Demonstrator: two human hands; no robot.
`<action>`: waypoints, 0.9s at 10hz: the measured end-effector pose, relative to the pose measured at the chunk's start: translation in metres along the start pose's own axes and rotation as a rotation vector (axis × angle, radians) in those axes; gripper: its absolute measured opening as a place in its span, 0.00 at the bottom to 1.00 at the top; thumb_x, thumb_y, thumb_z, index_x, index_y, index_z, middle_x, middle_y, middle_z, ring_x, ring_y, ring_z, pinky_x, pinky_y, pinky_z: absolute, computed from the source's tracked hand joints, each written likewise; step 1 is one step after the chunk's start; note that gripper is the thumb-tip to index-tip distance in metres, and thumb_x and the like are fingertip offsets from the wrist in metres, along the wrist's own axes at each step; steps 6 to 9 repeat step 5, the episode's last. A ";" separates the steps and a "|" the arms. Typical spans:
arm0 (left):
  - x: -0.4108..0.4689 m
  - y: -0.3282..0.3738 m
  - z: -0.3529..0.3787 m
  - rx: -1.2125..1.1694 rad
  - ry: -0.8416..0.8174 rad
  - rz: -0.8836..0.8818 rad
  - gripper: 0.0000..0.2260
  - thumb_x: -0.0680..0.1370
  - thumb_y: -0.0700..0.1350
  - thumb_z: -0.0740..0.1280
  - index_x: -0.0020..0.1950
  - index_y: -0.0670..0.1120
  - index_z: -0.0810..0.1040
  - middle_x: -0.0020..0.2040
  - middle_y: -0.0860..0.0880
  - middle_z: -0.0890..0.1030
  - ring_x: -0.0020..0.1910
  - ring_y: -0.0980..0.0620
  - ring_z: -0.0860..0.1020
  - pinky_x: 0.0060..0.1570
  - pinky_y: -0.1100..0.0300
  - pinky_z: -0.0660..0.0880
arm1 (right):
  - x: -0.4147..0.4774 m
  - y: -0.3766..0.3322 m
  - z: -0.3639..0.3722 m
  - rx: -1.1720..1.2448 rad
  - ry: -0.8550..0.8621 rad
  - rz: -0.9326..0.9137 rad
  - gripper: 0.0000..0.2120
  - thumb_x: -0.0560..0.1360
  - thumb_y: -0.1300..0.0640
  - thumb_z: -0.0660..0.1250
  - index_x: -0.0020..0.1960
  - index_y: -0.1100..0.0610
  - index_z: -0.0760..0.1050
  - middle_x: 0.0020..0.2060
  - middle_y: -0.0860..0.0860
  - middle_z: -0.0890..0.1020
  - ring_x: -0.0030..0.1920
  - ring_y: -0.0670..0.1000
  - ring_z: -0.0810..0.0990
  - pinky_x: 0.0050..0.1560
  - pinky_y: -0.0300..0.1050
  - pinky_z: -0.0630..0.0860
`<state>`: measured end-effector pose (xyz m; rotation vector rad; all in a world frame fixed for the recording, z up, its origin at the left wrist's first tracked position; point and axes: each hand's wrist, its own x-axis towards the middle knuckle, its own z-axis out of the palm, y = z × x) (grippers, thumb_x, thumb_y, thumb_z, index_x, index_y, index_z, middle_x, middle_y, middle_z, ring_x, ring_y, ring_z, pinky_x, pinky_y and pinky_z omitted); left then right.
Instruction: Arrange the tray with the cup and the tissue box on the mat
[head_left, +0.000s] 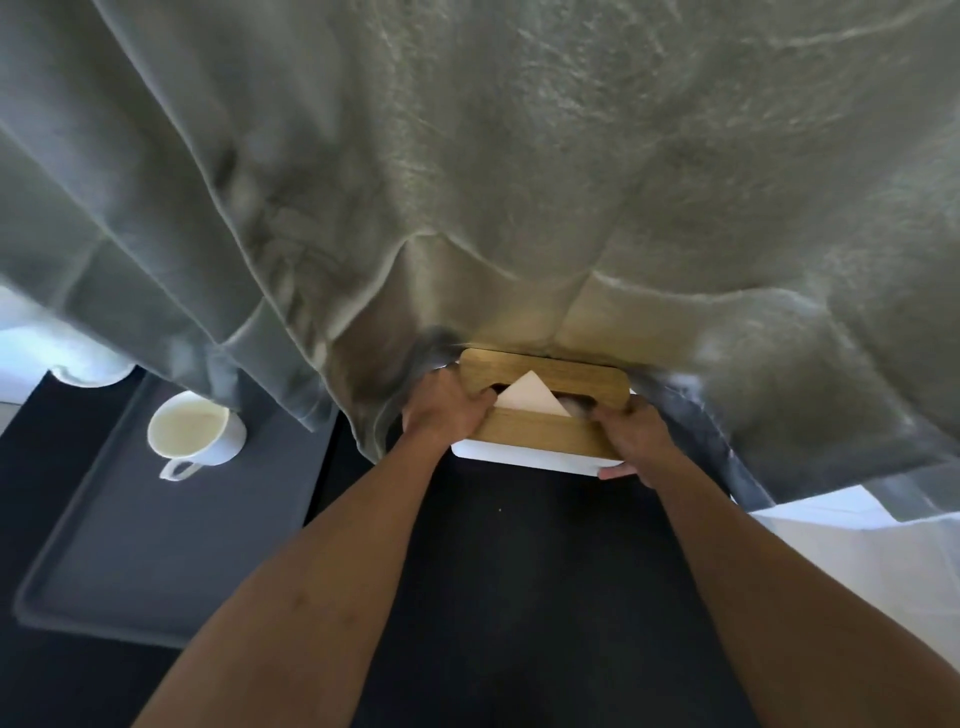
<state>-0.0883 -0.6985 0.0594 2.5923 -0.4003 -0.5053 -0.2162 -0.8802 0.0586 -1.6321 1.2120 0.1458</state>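
A white tissue box (535, 456) with a wooden lid and a folded tissue poking out sits at the far side of the black mat (530, 561), right under the curtain's hem. My left hand (447, 410) grips its left end and my right hand (631, 441) grips its right end, thumbs on the lid. To the left, a dark grey tray (130, 561) lies on the mat with a white cup (195, 431) standing at its far end, handle toward me.
A heavy grey-green curtain (519, 182) hangs across the upper view and brushes the box's far edge. A white scalloped object (91, 371) sits behind the tray. White cloth (857, 551) covers the surface at the right of the mat.
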 end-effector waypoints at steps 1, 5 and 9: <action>-0.027 -0.006 -0.013 -0.098 -0.019 -0.002 0.24 0.75 0.61 0.62 0.62 0.47 0.77 0.61 0.44 0.80 0.60 0.42 0.77 0.54 0.51 0.74 | -0.024 0.009 0.001 0.057 0.018 -0.064 0.25 0.76 0.46 0.65 0.69 0.55 0.68 0.60 0.54 0.71 0.61 0.60 0.73 0.45 0.61 0.83; -0.038 -0.030 0.014 -0.057 -0.174 -0.002 0.22 0.82 0.57 0.53 0.65 0.45 0.74 0.59 0.42 0.81 0.58 0.41 0.78 0.59 0.47 0.74 | -0.012 0.043 0.019 0.027 0.145 -0.046 0.33 0.76 0.38 0.53 0.69 0.62 0.66 0.63 0.61 0.75 0.59 0.63 0.76 0.61 0.64 0.76; -0.038 -0.030 0.014 -0.057 -0.174 -0.002 0.22 0.82 0.57 0.53 0.65 0.45 0.74 0.59 0.42 0.81 0.58 0.41 0.78 0.59 0.47 0.74 | -0.012 0.043 0.019 0.027 0.145 -0.046 0.33 0.76 0.38 0.53 0.69 0.62 0.66 0.63 0.61 0.75 0.59 0.63 0.76 0.61 0.64 0.76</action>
